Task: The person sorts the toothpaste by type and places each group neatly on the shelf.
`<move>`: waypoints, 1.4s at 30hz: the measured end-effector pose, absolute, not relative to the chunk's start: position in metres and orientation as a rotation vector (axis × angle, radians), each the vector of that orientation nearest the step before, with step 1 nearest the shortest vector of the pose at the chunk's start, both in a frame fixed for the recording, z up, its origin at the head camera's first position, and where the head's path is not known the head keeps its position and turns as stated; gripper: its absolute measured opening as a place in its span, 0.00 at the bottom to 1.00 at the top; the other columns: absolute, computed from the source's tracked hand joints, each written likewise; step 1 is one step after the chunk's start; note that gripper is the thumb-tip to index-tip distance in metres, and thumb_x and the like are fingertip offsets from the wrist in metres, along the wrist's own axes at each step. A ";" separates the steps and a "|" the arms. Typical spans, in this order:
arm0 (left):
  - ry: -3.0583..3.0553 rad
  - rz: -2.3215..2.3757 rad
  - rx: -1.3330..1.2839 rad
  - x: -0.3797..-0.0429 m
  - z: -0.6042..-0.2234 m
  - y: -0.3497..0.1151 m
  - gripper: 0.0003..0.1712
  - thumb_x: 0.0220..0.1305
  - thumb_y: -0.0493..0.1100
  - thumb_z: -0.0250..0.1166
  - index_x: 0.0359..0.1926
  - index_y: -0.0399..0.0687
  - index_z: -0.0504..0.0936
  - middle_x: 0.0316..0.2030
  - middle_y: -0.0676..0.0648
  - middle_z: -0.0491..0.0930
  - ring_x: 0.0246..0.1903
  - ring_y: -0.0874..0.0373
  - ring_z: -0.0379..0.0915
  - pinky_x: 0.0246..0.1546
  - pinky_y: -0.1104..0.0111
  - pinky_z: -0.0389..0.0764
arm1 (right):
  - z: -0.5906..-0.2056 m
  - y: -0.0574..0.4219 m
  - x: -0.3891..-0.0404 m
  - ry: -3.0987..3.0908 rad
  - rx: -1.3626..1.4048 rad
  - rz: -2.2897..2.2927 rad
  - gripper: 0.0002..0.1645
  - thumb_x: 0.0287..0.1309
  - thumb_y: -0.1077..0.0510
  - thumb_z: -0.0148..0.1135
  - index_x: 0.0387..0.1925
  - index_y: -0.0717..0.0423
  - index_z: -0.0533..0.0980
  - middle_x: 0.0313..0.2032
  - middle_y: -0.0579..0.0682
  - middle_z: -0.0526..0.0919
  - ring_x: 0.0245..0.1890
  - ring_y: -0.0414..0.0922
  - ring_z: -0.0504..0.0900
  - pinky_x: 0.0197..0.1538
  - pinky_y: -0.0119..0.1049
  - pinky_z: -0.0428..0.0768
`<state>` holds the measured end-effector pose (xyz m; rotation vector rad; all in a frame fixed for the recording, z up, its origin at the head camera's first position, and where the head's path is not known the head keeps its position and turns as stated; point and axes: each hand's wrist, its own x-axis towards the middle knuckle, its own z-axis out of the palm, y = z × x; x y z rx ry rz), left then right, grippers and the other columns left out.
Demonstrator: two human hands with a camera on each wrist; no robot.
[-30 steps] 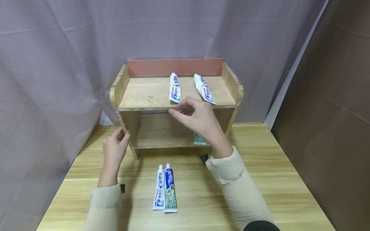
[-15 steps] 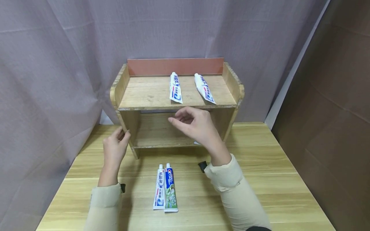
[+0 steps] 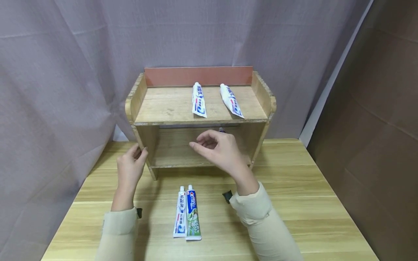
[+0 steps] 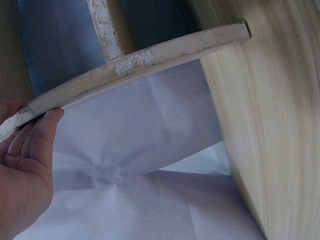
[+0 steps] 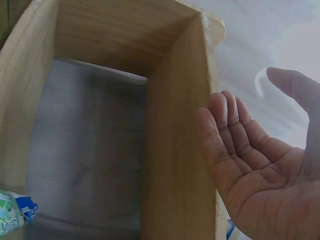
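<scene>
My left hand (image 3: 129, 165) grips the left side panel (image 4: 165, 54) of a small two-tier wooden shelf (image 3: 169, 108), thumb on one face and fingers on the other. In front of the lower tier my right hand (image 3: 223, 150) hangs with fingers gently bent, apart from its thumb, holding nothing. Two white toothpaste tubes, one in the middle (image 3: 199, 100) and one to its right (image 3: 232, 101), lie on the upper tier. On the lower tier a green-and-blue toothpaste tube (image 5: 14, 212) is mostly hidden behind my right hand in the head view.
On the wooden table (image 3: 294, 203) before the shelf, a white toothpaste tube (image 3: 180, 214) lies side by side with a blue-and-green Crest tube (image 3: 193, 214). A grey curtain (image 3: 196, 32) hangs behind the shelf, and a brown panel (image 3: 369, 127) stands at the right.
My right hand has moved down from the upper tier's front edge to in front of the lower tier, covering most of the tube there. The left hand stays on the panel.
</scene>
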<state>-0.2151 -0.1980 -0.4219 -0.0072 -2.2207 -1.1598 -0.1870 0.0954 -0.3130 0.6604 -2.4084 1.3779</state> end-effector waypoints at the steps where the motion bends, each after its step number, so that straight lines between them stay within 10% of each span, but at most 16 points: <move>1: -2.220 -1.159 -0.008 -0.215 -0.422 -0.198 0.14 0.67 0.41 0.65 0.50 0.39 0.86 0.43 0.36 0.86 0.41 0.44 0.87 0.43 0.59 0.87 | -0.314 0.095 -0.187 -2.413 0.658 1.380 0.14 0.56 0.46 0.74 0.34 0.50 0.83 0.30 0.41 0.85 0.29 0.38 0.83 0.35 0.32 0.87; 42: -2.241 -1.175 0.017 -0.213 -0.421 -0.197 0.17 0.68 0.44 0.65 0.53 0.41 0.85 0.44 0.37 0.86 0.43 0.45 0.86 0.44 0.60 0.87 | -0.381 0.097 -0.171 -2.544 0.538 1.640 0.15 0.55 0.44 0.74 0.37 0.49 0.84 0.33 0.43 0.86 0.33 0.42 0.84 0.40 0.36 0.87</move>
